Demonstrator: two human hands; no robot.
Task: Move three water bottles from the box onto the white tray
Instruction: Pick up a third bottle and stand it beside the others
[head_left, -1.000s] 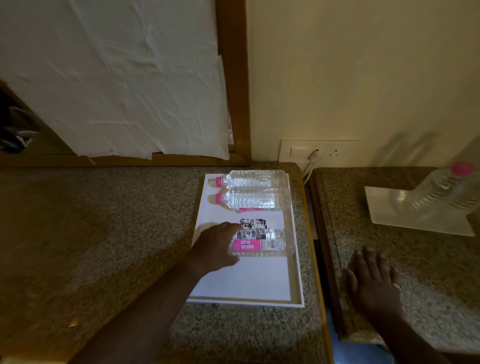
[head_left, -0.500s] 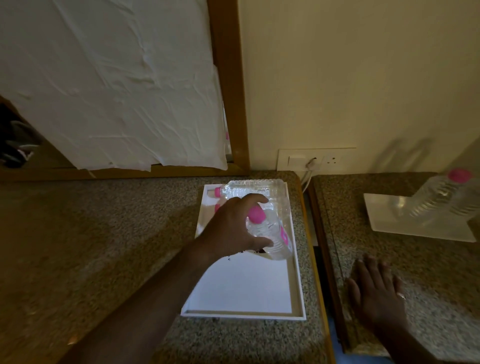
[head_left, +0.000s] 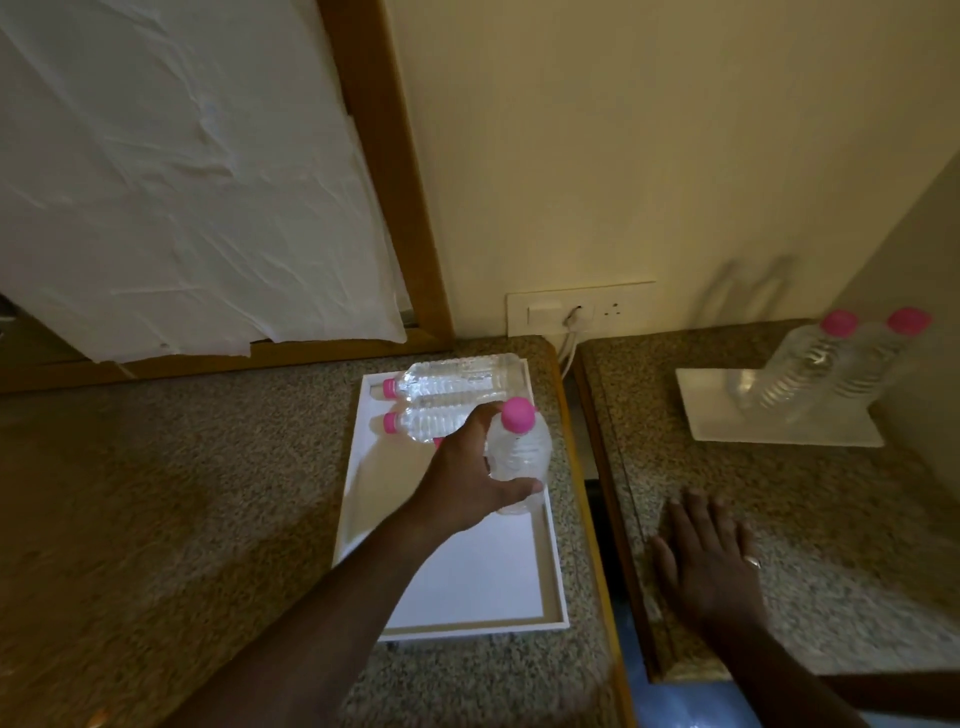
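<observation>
A shallow white box lies on the left granite counter. Two clear water bottles with pink caps lie on their sides at its far end, one behind the other. My left hand is shut on a third bottle, holding it upright with the cap up over the box's right side. On the right counter sits the white tray with two bottles standing on it, one beside the other. My right hand rests flat on the right counter, fingers spread, nearer than the tray.
A dark gap separates the two counters. A wall socket with a white cable sits behind the gap. A wrinkled white sheet covers a wood-framed panel above the left counter.
My left hand took hold of the nearest lying bottle in the box, lifted it and turned it upright. My right hand stayed flat on the right counter.
</observation>
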